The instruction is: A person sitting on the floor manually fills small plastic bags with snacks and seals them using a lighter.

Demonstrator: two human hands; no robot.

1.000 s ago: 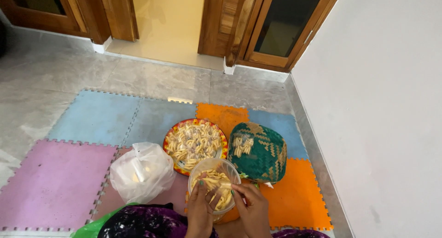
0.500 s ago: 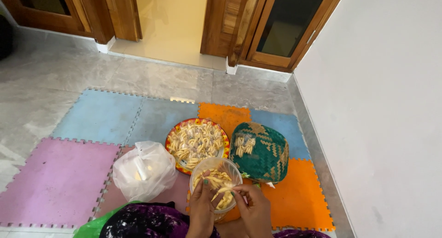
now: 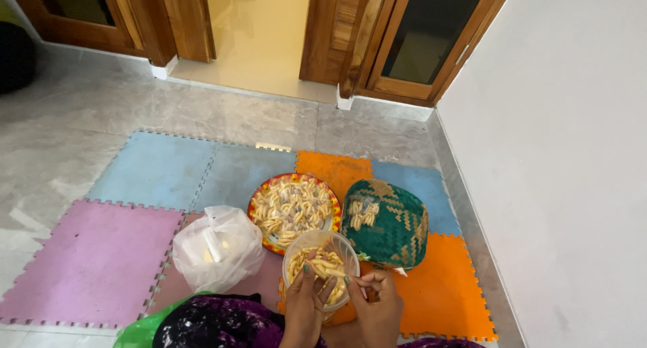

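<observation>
My left hand (image 3: 306, 307) and my right hand (image 3: 374, 304) meet over a clear plastic tub (image 3: 321, 266) of pale curled snack pieces, near the bottom edge of the view. Both hands pinch one pale piece (image 3: 328, 272) between their fingertips just above the tub. Behind the tub sits a red-rimmed round plate (image 3: 294, 206) heaped with the same pieces. To its right lies a green woven basket (image 3: 385, 221), with a few pieces on its left side.
A white plastic bag (image 3: 217, 248) stands left of the tub. Coloured foam mat tiles (image 3: 94, 257) cover the grey floor. A white wall (image 3: 559, 152) runs along the right, and wooden door frames (image 3: 337, 38) stand at the back.
The view has drifted slightly, so everything sits a little lower and to the right. My fingers have shifted on the pale piece above the tub; the hands stay over it.
</observation>
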